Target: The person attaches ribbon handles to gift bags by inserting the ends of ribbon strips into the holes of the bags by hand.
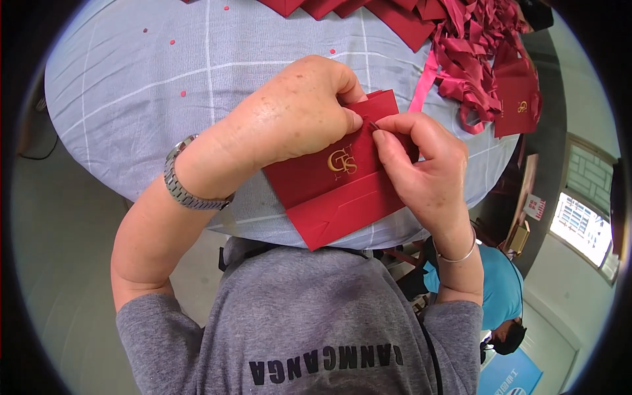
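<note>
A flat red paper gift bag (309, 181) with a gold emblem lies slantwise at the near table edge, its folded bottom toward me. My left hand (299, 108) grips the bag by its top edge, thumb on the front and fingers partly hidden behind. Close to that thumb, my right hand (428, 164) is closed in a pinch of thumb and forefinger. A thin dark red strip (374, 125), apparently a ribbon end, pokes out of this pinch against the bag's upper front. Its other fingers curl over the bag's right side.
Red ribbons (467, 59) lie heaped at the far right, one pink length (424, 82) trailing toward my right hand. Another red bag (517, 102) sits beside them. More red bags (398, 23) line the far edge. Small red dots (183, 94) dot the checked tablecloth (145, 112). A person in blue (500, 276) is at lower right.
</note>
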The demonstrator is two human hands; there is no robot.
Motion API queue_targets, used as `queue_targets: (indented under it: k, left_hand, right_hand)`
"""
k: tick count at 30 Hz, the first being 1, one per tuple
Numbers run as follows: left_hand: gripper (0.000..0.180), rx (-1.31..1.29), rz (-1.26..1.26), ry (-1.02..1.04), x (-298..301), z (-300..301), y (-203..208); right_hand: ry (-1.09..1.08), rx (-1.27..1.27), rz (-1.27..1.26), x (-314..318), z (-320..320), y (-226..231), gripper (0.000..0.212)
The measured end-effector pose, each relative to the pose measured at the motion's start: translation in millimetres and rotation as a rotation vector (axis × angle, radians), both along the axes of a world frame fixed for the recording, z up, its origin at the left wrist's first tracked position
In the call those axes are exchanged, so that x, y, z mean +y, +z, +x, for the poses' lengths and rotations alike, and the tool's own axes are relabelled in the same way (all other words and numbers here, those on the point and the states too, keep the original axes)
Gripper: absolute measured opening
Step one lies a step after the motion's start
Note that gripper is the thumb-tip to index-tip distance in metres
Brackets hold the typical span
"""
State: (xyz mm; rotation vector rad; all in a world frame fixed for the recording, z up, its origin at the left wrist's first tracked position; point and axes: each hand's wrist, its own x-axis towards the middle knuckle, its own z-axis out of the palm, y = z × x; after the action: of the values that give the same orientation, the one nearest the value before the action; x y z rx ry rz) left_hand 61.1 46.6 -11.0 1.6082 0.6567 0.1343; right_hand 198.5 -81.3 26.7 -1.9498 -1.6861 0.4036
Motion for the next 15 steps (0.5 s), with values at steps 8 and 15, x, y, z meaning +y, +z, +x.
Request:
queue_targets:
  k: [8,15]
  left_hand:
    - [0.014,0.018,0.079,-0.001,-1,0,3]
    - [0.018,-0.046,0.149,0.025,-5,-1,-1]
  right_hand:
    - [-0.044,0.027,-0.047,8,-4,2,0.007]
    - [0.106,-0.318,-0.154,17,-7,9,0.006]
